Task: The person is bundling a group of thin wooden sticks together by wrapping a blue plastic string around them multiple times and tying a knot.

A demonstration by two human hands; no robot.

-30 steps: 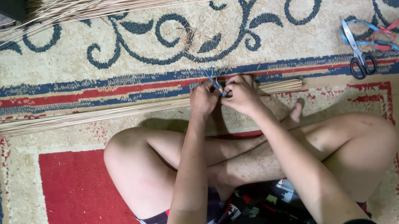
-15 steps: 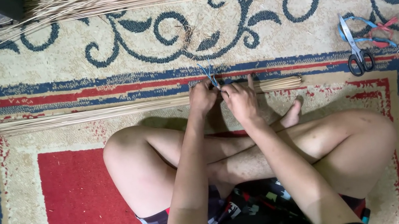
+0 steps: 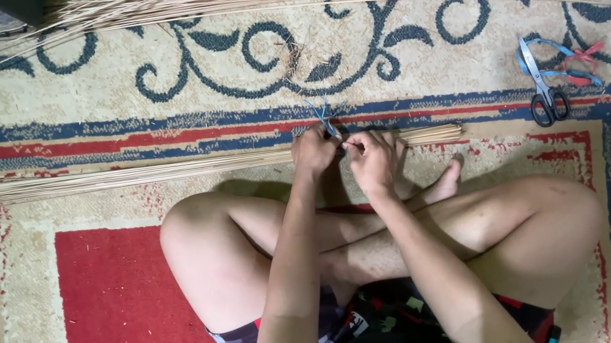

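Stick bundle: thin pale sticks, long axis left to right across the rug, just beyond the crossed legs. Left hand closed over the bundle near its right end. Right hand just beside, fingers pinched, apparently on blue string. Scissors lie well right.
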